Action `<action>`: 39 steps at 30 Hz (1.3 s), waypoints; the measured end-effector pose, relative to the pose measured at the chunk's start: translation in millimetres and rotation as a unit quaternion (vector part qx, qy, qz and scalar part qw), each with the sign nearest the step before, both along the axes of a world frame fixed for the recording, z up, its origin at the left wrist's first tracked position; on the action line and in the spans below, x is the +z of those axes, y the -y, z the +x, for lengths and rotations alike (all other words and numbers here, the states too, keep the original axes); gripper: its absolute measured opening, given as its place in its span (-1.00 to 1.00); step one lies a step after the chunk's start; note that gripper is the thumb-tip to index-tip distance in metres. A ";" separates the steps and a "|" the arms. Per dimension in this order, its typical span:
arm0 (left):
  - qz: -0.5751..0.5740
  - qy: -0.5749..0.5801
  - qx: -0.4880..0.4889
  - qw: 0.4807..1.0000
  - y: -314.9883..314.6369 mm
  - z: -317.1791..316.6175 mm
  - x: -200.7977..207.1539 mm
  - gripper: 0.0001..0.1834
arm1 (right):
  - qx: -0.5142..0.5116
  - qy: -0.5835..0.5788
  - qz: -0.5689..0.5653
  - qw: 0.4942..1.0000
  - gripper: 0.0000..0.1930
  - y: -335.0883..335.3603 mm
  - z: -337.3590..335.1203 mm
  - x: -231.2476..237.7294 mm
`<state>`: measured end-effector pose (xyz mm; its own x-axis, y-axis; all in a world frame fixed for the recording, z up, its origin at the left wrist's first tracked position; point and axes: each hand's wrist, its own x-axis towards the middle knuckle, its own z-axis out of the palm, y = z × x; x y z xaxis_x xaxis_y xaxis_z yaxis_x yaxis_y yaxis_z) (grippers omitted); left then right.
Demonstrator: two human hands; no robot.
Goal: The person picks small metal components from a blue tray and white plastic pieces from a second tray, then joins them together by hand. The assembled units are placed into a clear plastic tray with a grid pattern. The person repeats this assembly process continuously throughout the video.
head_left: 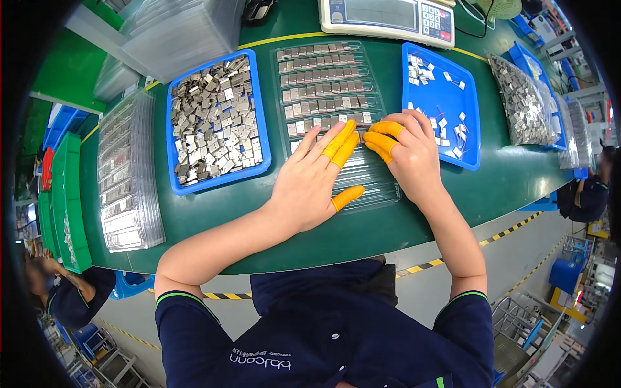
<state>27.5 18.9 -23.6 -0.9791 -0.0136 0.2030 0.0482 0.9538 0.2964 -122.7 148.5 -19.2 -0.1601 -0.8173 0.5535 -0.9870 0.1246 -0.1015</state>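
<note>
In front of me lies a clear plastic blister tray (381, 187), its upper slots filled with several rows of small grey-and-white square metal pieces (321, 88). My left hand (307, 178) rests over the tray's left side, fingers stretched out, yellow finger cots on some of them. The fingertips reach the lowest filled row. Close beside it, my right hand (414, 155) has its fingers bent and drawn together in yellow cots above the same row. Whatever is between those fingertips is too small or hidden to name. Part of the row is covered by my hands.
Left of the tray, a blue bin (183, 189) holds a heap of loose metal pieces. Another blue bin (446, 97) at right has small white parts with thin wires. Stacked blister trays (129, 174), a scale (388, 16) and a bagged heap (524, 100) stand around.
</note>
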 end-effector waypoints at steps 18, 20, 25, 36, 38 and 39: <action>-0.097 -0.113 0.195 0.969 67.6 19.9 35.0 -0.61 | -0.202 0.289 0.093 0.931 -0.74 -22.7 -70.9 17.9; -0.103 -0.168 0.254 0.947 98.9 34.5 28.7 -0.76 | -0.196 0.300 0.108 0.927 -0.75 -13.6 -65.1 20.2; -0.070 -0.121 0.343 0.929 131.0 64.8 22.7 -0.81 | -0.154 0.294 0.092 0.939 -0.74 -8.5 -60.9 12.5; 0.053 -0.029 0.298 0.953 122.0 63.2 25.4 -0.76 | -0.141 0.390 0.074 0.907 -0.76 -10.7 -58.4 11.0; 0.048 -0.018 0.290 0.956 120.1 63.6 28.6 -0.77 | -0.122 0.412 0.031 0.902 -0.81 -11.2 -58.9 12.2; 0.046 -0.013 0.286 0.957 119.3 64.0 29.4 -0.77 | -0.113 0.424 0.010 0.899 -0.83 -11.6 -59.0 12.3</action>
